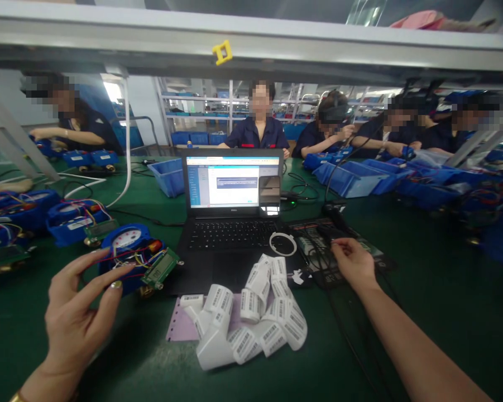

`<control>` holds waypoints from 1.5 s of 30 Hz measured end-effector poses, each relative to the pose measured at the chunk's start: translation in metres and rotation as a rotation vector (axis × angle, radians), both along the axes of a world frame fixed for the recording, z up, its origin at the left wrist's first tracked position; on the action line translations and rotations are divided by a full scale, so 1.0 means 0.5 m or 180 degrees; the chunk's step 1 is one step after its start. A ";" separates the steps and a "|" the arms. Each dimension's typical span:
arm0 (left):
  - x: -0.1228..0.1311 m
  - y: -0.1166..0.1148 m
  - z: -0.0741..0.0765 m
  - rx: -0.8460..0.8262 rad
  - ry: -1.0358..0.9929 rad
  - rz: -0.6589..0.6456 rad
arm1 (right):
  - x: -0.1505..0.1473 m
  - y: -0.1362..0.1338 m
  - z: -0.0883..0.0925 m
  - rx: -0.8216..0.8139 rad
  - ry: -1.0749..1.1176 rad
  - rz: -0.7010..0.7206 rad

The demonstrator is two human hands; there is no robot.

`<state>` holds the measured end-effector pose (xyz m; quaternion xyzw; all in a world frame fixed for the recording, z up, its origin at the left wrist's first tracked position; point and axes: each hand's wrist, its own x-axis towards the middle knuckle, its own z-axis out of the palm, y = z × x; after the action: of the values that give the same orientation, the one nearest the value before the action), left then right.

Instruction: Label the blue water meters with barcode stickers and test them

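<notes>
Green table (pixel 422 279) lies open beyond right hand (pixel 354 261).

One laptop (pixel 233 207); one label strip (pixel 251 312); two hands (pixel 77 318) (pixel 354 262); five seated co-workers (pixel 257 125).

The left hand (pixel 77 312) is hovering open by a blue meter (pixel 128 254); the right hand (pixel 354 262) is touching a black pad (pixel 339 245) beside the laptop (pixel 230 223).

An open laptop (pixel 233 206) stands on the green table (pixel 422 268); a curled strip of barcode labels (pixel 255 312) lies in front of it, partly over a pink sheet (pixel 176 326). Blue bins (pixel 347 177) sit behind — several workers (pixel 257 131) opposite, possibly assembling meters.
</notes>
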<state>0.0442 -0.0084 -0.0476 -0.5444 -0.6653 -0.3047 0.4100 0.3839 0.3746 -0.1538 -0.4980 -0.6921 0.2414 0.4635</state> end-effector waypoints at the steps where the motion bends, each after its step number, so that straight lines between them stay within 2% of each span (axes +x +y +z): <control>1: -0.002 0.000 -0.001 0.0044 0.0016 -0.0001 | -0.001 -0.001 0.001 0.0018 -0.0005 0.0004; 13: -0.003 -0.005 -0.011 0.0188 -0.0048 0.0066 | -0.015 -0.035 0.029 0.0092 -0.0111 0.0157; 15: -0.005 -0.006 -0.013 0.0246 -0.0014 0.0083 | -0.022 -0.046 0.044 0.0098 -0.0069 0.0232; 18: -0.004 -0.008 -0.010 0.0359 0.0003 0.0059 | -0.053 -0.075 0.085 0.0103 -0.0037 0.0617; 21: 0.017 -0.004 0.009 0.0403 0.0046 0.0014 | -0.106 -0.111 0.134 0.0155 -0.0273 0.1399; 24: 0.061 0.015 0.043 0.0435 0.0057 -0.0088 | -0.163 -0.143 0.168 0.0109 -0.0761 0.2162; 27: 0.115 0.054 0.078 0.0493 0.0163 -0.0347 | -0.202 -0.162 0.170 -0.0007 -0.0913 0.2283; 31: 0.168 0.130 0.107 0.0134 0.0033 -0.0831 | -0.214 -0.176 0.147 -0.0251 -0.0831 0.2372; 33: 0.184 0.172 0.105 -0.0190 -0.0364 -0.1103 | -0.207 -0.182 0.145 -0.0373 -0.0724 0.2546; 35: 0.196 0.210 0.094 -0.0555 -0.1032 -0.1310 | -0.196 -0.186 0.153 -0.0454 -0.0455 0.2723; 38: 0.210 0.250 0.069 -0.1020 -0.2110 -0.1497 | -0.179 -0.193 0.177 -0.0733 0.0382 0.2992; 41: 0.221 0.266 0.048 -0.1258 -0.2877 -0.1483 | -0.170 -0.203 0.198 -0.1000 0.1117 0.3247; 45: 0.227 0.263 0.038 -0.1326 -0.3398 -0.1512 | -0.169 -0.222 0.211 -0.1121 0.1517 0.3475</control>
<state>0.1574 0.1230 -0.0286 -0.5187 -0.6848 -0.4817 -0.1732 0.2996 0.2637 -0.0485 -0.0736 -0.6742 0.6587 0.3258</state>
